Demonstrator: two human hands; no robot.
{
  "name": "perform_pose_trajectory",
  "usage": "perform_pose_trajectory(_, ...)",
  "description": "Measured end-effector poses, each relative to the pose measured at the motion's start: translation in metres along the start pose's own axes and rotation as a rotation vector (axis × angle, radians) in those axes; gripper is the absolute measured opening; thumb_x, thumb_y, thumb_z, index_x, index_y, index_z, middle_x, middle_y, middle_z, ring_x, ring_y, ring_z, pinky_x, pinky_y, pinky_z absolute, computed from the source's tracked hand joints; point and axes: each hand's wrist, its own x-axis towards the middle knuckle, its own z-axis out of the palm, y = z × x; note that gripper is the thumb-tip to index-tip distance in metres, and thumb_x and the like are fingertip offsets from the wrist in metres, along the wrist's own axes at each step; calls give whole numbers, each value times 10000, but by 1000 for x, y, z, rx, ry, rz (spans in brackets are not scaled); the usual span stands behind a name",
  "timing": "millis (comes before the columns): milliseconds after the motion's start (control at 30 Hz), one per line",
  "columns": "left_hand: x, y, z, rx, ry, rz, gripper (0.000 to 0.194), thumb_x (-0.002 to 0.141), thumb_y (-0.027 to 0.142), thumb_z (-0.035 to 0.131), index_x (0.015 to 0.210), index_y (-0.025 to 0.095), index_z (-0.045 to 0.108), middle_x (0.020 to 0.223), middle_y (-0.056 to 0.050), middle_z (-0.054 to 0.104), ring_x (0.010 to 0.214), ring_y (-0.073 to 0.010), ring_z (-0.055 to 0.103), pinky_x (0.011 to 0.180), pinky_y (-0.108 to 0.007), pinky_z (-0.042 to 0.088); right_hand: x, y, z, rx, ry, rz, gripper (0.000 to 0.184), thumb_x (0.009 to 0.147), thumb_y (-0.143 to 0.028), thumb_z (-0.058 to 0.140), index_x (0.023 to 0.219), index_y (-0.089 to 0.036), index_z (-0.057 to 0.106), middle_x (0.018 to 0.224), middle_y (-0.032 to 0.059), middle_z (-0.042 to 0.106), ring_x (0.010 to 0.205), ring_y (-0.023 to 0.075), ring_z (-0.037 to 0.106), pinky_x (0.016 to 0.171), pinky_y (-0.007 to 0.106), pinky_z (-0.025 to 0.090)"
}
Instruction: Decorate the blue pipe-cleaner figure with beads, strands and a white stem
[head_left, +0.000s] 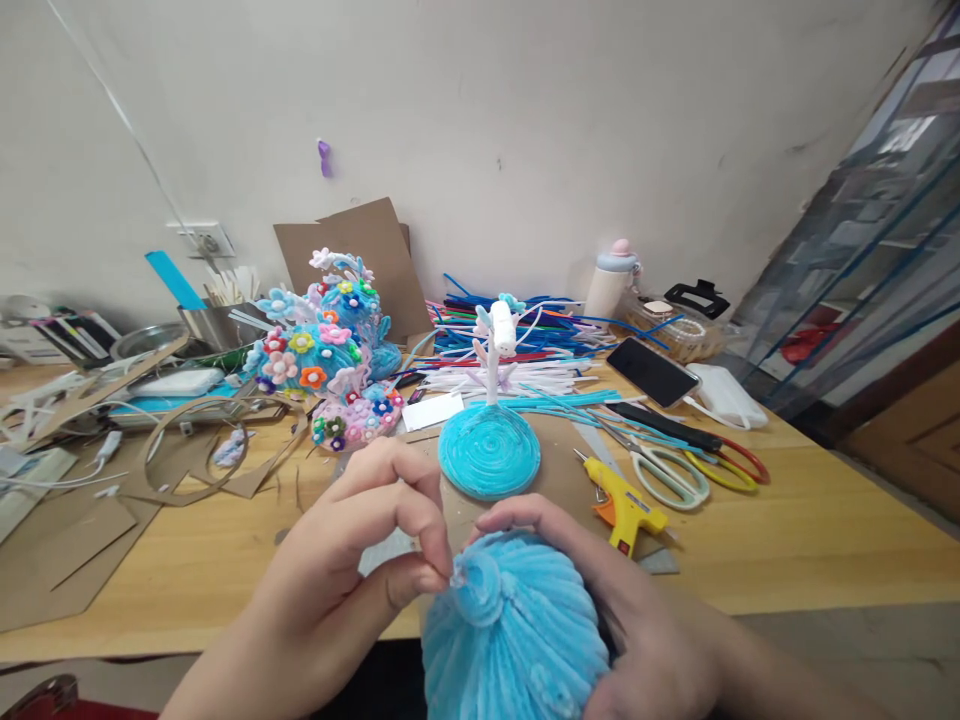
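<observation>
A light-blue fuzzy ball [525,630] of wound pipe cleaners, with a small spiral coil [478,588] on top, is close in front of me. My right hand [622,610] wraps round its right side, fingers over the top and thumb low. My left hand [375,540] pinches with thumb and forefinger at the coil's left edge; a tiny pale bit shows at the fingertips, too small to name. Beyond the hands stands a round blue spiral base [489,455] with a white stem [493,375] carrying a white piece and small pastel sprigs. The ball's underside is out of frame.
A yellow glue gun [624,505] lies right of the base, near scissors [670,475] and a phone [652,370]. Pipe cleaners [517,330] pile against the wall beside a bottle [609,285]. Flower-covered blue pieces [322,350] and cardboard scraps [90,545] are on the left.
</observation>
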Motion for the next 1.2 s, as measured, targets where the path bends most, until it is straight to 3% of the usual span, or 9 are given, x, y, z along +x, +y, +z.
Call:
perform_pose_trajectory(233,-7,-3,9,-114,-34,-49,114,932,185,526,844,246,564,921,-12,428,865,-167,436,756,-266,385,-1,-1,4,-54,21,-21,901,575,-512,862,1357,-311,464,1361,103,505,1231,367,488,1043,533,366)
perform_pose_trajectory(467,-4,1,4,-20,-97,-27,139,928,135,500,857,246,542,965,-5,435,937,-165,437,824,-261,374,-1,-3,3,-89,28,-32,877,585,-496,862,1348,-321,467,1348,93,516,1235,358,492,1035,507,389)
perform_pose_trajectory(733,-2,9,-2,112,-157,-5,191,908,63,492,871,249,518,1014,14,430,1012,-146,425,896,-231,346,1,-8,3,-289,28,-70,923,550,-399,891,1356,-311,448,1321,94,527,1209,348,522,1011,478,427)
perform_pose_trajectory(1200,3,17,-6,181,-208,15,162,920,89,502,859,237,528,1010,9,487,1013,-156,442,924,-257,320,0,-14,4,-342,33,-76,872,590,-403,863,1354,-350,446,1331,77,512,1210,342,528,1029,507,410)
